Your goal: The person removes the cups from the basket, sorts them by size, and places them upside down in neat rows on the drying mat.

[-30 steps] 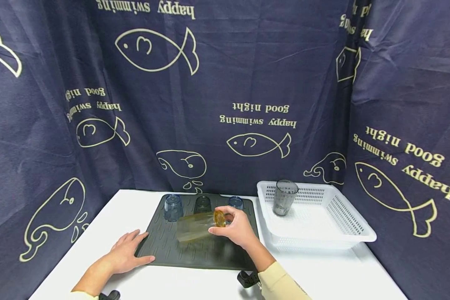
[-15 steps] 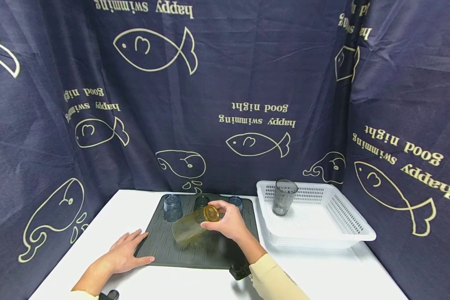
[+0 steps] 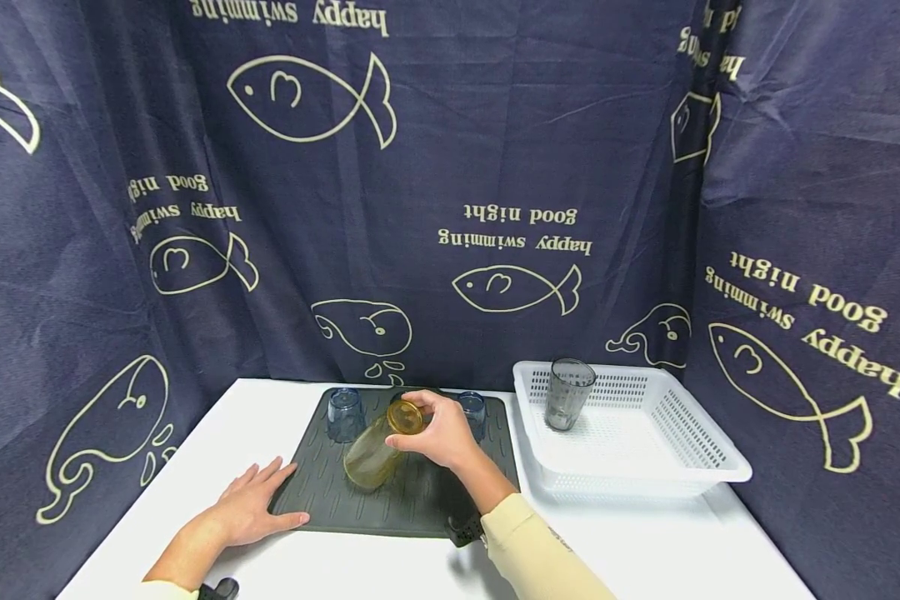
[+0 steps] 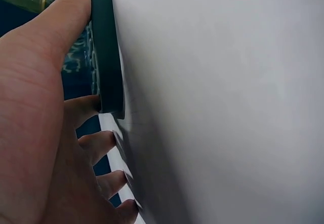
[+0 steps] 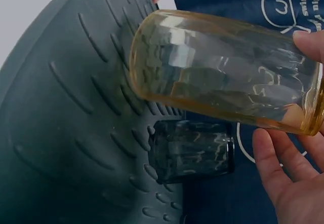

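Observation:
My right hand (image 3: 438,429) grips a tall amber glass (image 3: 375,454) around its thick base, thumb on one side and fingers on the other. The glass is tilted, with its mouth pointing down toward the dark grey drying mat (image 3: 420,512). In the right wrist view its mouth end hangs close over the ridged mat, beside a small dark glass (image 5: 192,153) that stands upside down. My left hand (image 3: 247,508) rests at the mat's front left corner, fingers spread, and the left wrist view has the thumb on the mat's edge and fingertips on the table.
Two blue glasses stand inverted along the mat's back, a left one (image 3: 345,415) and a right one (image 3: 474,410). To the right, a white perforated basket (image 3: 645,473) holds a tall grey glass (image 3: 570,396). A navy printed curtain (image 3: 390,208) encloses the white table (image 3: 607,542).
My right hand has moved left and slightly back, turning the amber glass from nearly horizontal toward mouth-down. It now covers most of the middle glass. The left hand stays put.

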Action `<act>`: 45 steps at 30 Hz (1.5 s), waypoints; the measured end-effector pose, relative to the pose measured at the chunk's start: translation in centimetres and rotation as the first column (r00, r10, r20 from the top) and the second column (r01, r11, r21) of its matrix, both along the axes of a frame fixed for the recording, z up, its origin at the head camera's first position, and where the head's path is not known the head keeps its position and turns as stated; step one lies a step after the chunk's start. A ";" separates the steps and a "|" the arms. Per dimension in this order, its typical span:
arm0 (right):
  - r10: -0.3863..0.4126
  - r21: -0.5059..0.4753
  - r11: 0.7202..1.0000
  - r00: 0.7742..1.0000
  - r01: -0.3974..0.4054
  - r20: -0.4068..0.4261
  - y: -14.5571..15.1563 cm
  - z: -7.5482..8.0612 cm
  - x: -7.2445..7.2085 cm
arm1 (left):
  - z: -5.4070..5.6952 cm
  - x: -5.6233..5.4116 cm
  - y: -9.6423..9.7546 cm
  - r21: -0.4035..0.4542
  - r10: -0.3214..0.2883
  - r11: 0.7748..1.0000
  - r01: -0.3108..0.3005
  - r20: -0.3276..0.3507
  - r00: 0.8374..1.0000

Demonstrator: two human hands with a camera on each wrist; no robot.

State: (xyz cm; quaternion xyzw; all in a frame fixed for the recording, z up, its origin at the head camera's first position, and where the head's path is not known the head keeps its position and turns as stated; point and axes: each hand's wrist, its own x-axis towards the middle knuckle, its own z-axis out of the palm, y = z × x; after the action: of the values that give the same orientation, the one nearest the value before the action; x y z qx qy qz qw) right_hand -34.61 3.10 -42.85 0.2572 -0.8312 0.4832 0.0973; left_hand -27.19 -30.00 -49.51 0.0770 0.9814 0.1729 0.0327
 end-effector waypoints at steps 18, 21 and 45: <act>0.105 0.093 0.990 0.995 -0.104 -0.005 -3.4 1.1 -0.3 | 0.2 0.0 0.1 -0.003 0.002 1.000 -0.002 -0.023 1.000; 0.110 0.117 0.987 0.994 -0.108 -0.007 -3.8 1.2 -0.3 | 0.2 0.0 0.0 -0.005 0.004 1.000 -0.004 -0.025 1.000; -0.008 -0.206 0.978 0.996 0.025 0.083 -5.6 -2.1 0.3 | 0.1 -0.1 0.2 0.000 0.015 1.000 -0.015 -0.010 1.000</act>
State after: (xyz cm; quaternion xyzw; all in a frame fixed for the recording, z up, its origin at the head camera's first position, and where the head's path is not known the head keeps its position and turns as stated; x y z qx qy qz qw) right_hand -34.30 -2.52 -44.94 0.2186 -0.7818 0.5764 0.0934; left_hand -27.34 -29.79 -49.44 0.0705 0.9821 0.1726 0.0264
